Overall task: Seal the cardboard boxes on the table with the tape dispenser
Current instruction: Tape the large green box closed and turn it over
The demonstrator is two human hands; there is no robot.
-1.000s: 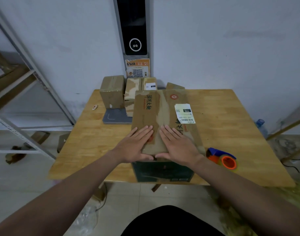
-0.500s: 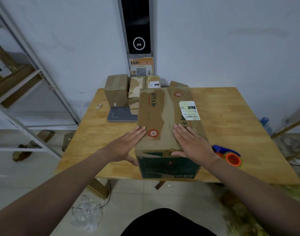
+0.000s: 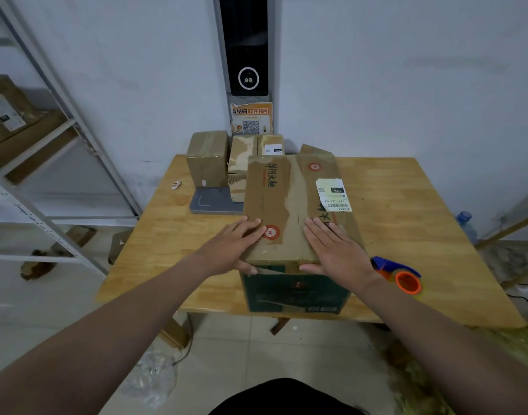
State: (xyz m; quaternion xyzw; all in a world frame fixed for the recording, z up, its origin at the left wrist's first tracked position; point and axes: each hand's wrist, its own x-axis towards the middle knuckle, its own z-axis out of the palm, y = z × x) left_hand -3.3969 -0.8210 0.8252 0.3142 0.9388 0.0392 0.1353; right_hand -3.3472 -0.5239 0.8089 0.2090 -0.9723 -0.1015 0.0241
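Note:
A long cardboard box with a green front face stands at the near edge of the wooden table, its two top flaps folded down and meeting along the middle. My left hand lies flat on the left flap's near corner, thumb over the front edge. My right hand presses flat on the right flap, thumb hooked over the front edge too. The tape dispenser, blue with an orange roll core, lies on the table just right of my right wrist. Neither hand touches it.
Smaller cardboard boxes stand at the table's back edge, beside a grey flat pad. A small round tag lies at the back left. A metal shelf rack stands to the left, a blue-capped bottle on the floor at the right.
Both hands slid apart from the middle seam toward the box's near corners. The left hand, off the side half a second ago, is back on the left flap.

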